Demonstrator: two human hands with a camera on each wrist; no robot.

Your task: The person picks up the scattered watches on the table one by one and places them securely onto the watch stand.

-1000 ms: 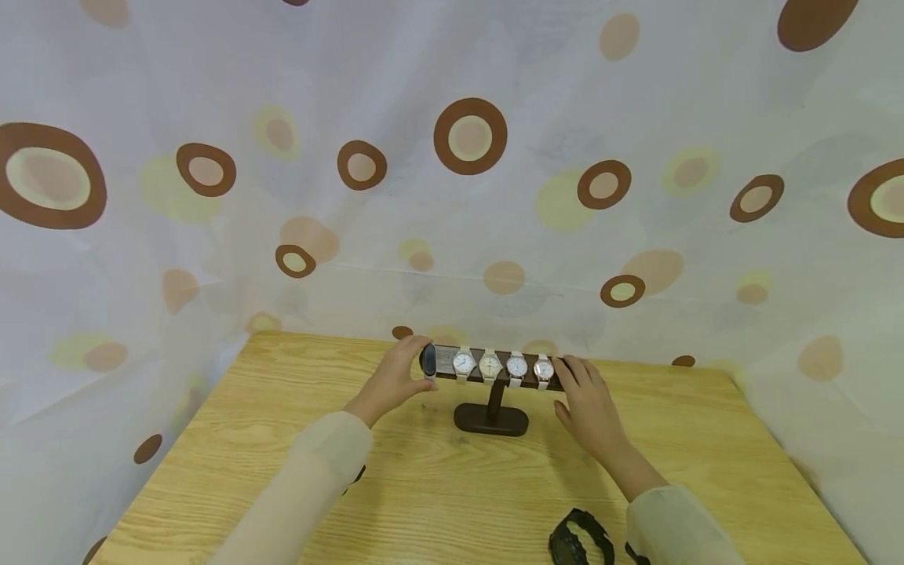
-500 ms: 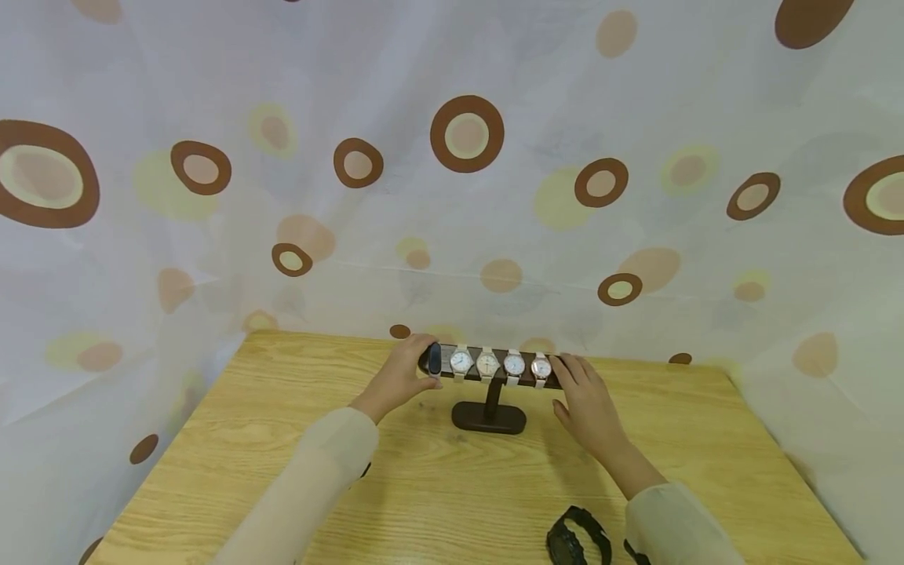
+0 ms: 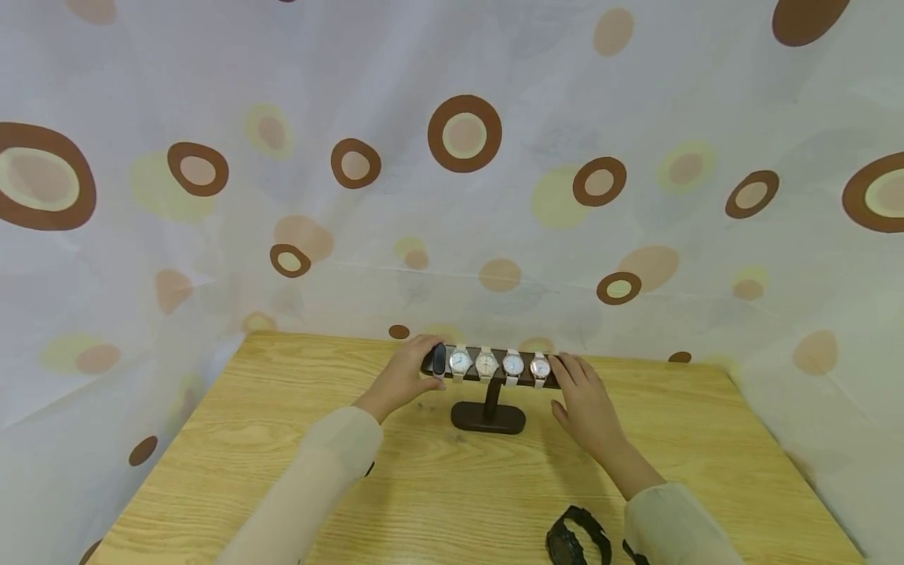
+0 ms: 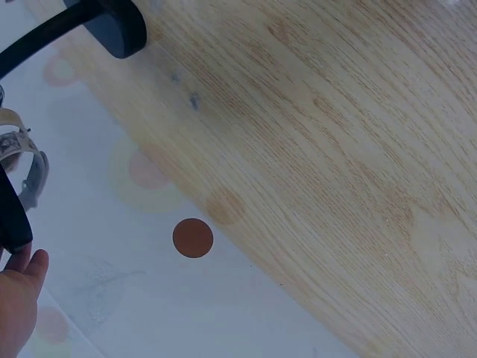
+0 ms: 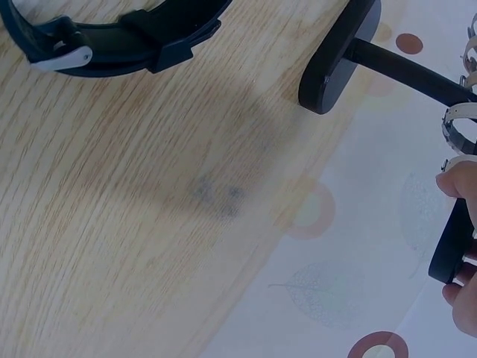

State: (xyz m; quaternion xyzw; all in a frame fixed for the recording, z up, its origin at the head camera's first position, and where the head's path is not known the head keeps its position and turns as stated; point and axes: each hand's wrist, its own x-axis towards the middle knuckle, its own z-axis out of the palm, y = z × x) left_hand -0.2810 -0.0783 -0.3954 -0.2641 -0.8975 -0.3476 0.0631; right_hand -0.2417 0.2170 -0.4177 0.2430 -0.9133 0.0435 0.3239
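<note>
A dark T-shaped watch stand (image 3: 487, 418) stands upright near the table's back edge. Several white-strapped watches (image 3: 486, 364) with round dials hang side by side on its bar. At the bar's left end my left hand (image 3: 402, 377) pinches a smart band (image 3: 439, 359) with a dark oval face, fingers above and thumb below. My right hand (image 3: 586, 404) grips the bar's right end, next to the last white watch (image 3: 540, 368). In the right wrist view its thumb lies across the near side of the bar (image 5: 451, 242), with other fingers behind.
A black watch (image 3: 593, 530) with a closed strap loop lies near the front of the wooden table (image 3: 452, 486), beside the right sleeve. A white curtain (image 3: 395, 212) patterned with brown circles hangs behind the table and at both sides.
My left hand has moved slightly right with the smart band, which now sits closer to the leftmost white watch, baring the bar's left end. My right hand stays at the right end.
</note>
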